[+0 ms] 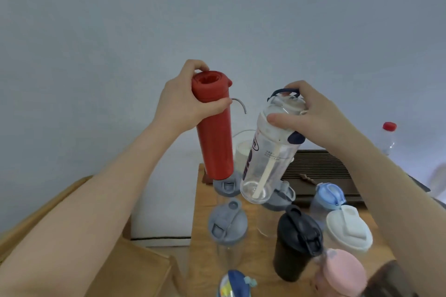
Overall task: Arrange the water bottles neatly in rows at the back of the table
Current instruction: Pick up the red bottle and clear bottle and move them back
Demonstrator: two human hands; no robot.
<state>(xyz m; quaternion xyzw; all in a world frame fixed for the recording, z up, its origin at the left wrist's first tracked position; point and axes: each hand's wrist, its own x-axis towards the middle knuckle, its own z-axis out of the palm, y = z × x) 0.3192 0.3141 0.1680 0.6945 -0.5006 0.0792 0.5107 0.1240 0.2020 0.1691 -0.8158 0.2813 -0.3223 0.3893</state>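
Above the wooden table [207, 258], the left hand [179, 101] is wrapped around a matte red cylindrical bottle [214, 132], and the right hand [313, 116] clasps the lid of a clear plastic bottle [265, 164] holding a pale straw. Capped bottles stand below, the front ones cut off.

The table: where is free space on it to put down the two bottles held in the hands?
Bare wood shows on the table between the grey-lidded bottle and the black bottle. Another patch lies along the left edge near the back. The right front, around the white lid and pink lid, is crowded.
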